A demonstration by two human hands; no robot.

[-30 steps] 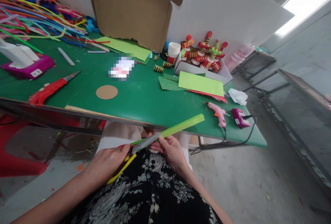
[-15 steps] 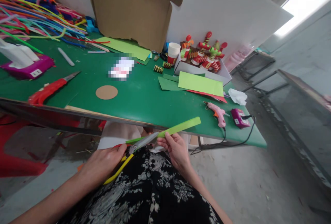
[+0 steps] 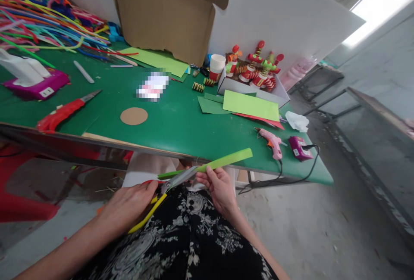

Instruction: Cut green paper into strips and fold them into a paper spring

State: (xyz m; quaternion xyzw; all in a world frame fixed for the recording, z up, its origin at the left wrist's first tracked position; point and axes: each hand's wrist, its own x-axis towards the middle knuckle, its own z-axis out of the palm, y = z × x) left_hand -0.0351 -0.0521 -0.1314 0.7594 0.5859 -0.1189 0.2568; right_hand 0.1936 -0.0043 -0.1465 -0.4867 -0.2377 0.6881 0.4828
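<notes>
your biggest risk, as i judge it, is your own fingertips: your right hand (image 3: 221,187) pinches the green paper strip (image 3: 226,160) just beside the blades of the scissors (image 3: 177,179), so a bite that runs long could nick the thumb or forefinger. the strip is long, and its far end sticks out in the air past the counter (image 3: 174,129) edge with nothing under it. if it sags or twists, the cut line may wander off and spoil the strip. you are also working low over your lap, under the counter edge, where the blade tips are partly hidden from you by the paper. the glue gun (image 3: 273,142) lies near the counter edge to your right and its cord (image 3: 281,176) hangs off the side, so a knee or elbow swung that way could drag it down.

your left hand (image 3: 129,204) is closed around the yellow handles of the scissors, with the blades slightly parted on the near end of the strip. your right hand is curled, thumb on top and fingers beneath, gripping the strip just past the blade tips. the strip itself runs from the scissors up and to the right, in front of the counter edge and not resting on it.
</notes>
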